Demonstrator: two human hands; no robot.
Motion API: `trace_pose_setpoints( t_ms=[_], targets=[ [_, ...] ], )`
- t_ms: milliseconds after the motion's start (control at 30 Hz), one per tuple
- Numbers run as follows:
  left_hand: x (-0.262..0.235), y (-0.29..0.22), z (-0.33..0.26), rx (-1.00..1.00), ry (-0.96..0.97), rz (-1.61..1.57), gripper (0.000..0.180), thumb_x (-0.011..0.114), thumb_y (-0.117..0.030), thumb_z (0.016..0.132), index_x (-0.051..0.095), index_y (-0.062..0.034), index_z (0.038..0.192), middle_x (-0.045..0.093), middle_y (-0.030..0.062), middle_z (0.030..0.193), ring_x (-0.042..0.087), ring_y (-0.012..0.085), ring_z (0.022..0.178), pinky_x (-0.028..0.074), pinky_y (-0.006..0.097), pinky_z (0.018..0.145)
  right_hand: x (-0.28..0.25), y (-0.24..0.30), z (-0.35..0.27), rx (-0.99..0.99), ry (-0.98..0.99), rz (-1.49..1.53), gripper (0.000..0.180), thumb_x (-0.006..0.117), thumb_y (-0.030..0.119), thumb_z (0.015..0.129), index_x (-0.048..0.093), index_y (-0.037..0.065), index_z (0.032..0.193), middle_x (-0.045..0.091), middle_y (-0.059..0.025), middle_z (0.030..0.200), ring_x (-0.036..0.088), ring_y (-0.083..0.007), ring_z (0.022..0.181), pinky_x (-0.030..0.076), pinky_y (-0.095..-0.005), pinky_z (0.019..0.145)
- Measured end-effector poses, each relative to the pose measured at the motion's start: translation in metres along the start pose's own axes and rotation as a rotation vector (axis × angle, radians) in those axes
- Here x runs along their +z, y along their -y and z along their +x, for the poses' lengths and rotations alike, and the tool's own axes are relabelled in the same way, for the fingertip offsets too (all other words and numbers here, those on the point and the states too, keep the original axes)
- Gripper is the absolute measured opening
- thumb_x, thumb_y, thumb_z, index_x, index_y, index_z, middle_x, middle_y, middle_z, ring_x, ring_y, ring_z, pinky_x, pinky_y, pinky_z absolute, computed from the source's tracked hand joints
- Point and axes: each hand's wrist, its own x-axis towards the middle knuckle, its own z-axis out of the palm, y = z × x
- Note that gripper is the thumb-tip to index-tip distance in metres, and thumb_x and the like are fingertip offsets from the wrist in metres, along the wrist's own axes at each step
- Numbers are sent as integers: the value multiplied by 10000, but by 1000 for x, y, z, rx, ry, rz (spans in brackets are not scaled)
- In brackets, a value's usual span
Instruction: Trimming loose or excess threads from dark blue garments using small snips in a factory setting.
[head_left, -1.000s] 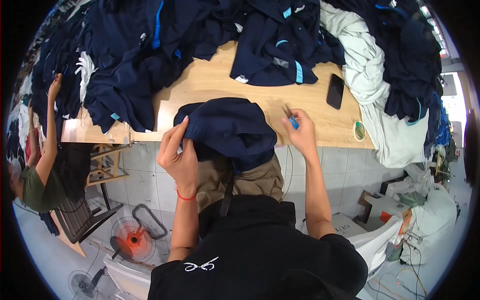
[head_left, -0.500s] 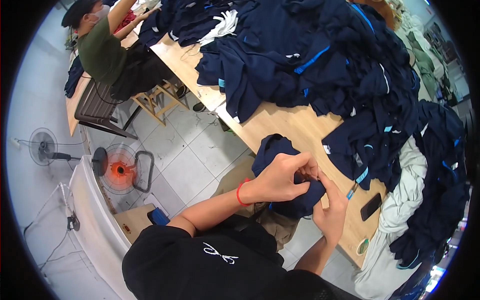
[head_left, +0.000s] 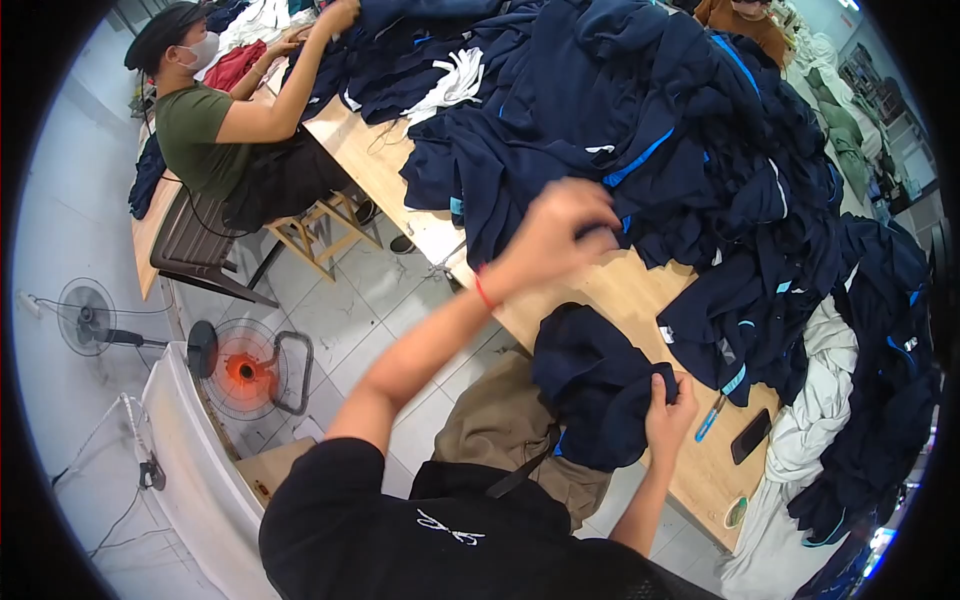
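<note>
A navy fabric garment (head_left: 590, 390) hangs over the near table edge and my lap. My right hand (head_left: 672, 408) is closed on its right edge, thumb and fingers pinching the cloth. My left hand (head_left: 560, 238), with a red band at its wrist, is raised apart from that garment. It is in front of the large navy garment pile (head_left: 620, 110). Motion smears its fingers, and I cannot tell whether it holds anything.
On the wooden table (head_left: 590, 295) lie a blue pen-like tool (head_left: 709, 420), a black phone (head_left: 751, 437) and a small round green-and-white item (head_left: 737, 512). Pale cloth (head_left: 822, 385) drapes along the right. A co-worker (head_left: 215, 130) sits far left; an orange-centred fan (head_left: 240, 370) stands below.
My left hand has left the garment and moved up toward the pile. My right hand stays on the cloth, which hangs more spread out. The co-worker's arm has shifted.
</note>
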Motion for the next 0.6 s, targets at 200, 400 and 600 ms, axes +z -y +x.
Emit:
trace_pose_setpoints(
  t_ms=[200,400,600],
  targets=[
    [-90,234,31,-459,-87,1024,449,758,-347,934,723,-85,1297,515,242,1566,411,476,1506,393,617,1182,72,-79,1,116,-270,-27,278,741,250,1024,641,-6,977,701,-214,824,680,-336,747,537,-418,725],
    [-150,295,31,-522,459,1325,336,608,-177,933,811,-129,1196,492,44,1660,244,339,1646,227,611,1295,70,-92,-2,78,-357,85,233,746,216,1022,677,-6,1001,721,-175,825,686,-260,735,537,-375,701],
    [-155,295,46,-349,273,1305,319,616,-132,878,797,-20,1114,741,103,1309,537,286,1469,341,535,1258,64,-91,1,62,-335,68,223,754,205,1017,691,-8,995,731,-163,835,692,-262,736,537,-365,701]
  ],
)
